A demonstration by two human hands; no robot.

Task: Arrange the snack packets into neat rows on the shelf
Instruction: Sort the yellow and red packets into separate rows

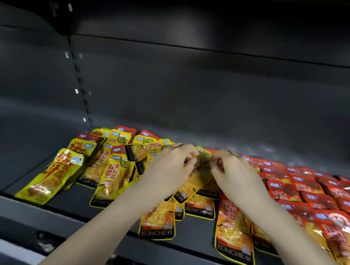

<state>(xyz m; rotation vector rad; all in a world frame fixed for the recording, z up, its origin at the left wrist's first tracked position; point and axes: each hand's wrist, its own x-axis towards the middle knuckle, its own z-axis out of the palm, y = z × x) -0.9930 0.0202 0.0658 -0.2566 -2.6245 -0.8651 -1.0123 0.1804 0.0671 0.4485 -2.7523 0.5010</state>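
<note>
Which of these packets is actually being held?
The yellow packet in the middle: the left hand and right hand both pinch its top end, while the rest lie on the shelf.

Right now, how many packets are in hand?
1: a yellow packet, pinched between the left hand and right hand, centre of view. Another could be hidden under the hands.

Just bare left hand and right hand, forearms bare to the frame edge, dark blurry mark near each hand's knuckles.
</note>
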